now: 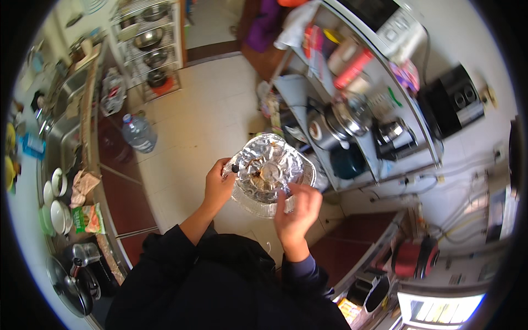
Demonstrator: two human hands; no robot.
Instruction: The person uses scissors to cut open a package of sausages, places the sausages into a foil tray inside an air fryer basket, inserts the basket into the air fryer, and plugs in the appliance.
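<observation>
My left hand (220, 182) grips the left edge of crumpled aluminium foil trays (270, 163), held up in front of my body above the tiled floor. Brown, burnt-looking stains mark the shiny inner surface, and a small black round thing (235, 168) shows at the rim near my left thumb. A second foil rim shows below the upper one. My right hand (298, 206) is at the near right side of the foil, its fingers bent and somewhat blurred; whether they pinch the foil or only touch it I cannot tell.
On the left runs a counter with a sink (66, 138), white bowls (60, 216) and a glass pan lid (68, 284). A large plastic water bottle (140, 134) stands on the floor. At right is a metal shelf (373, 165) with pots. A wire rack (142, 24) holds steel bowls.
</observation>
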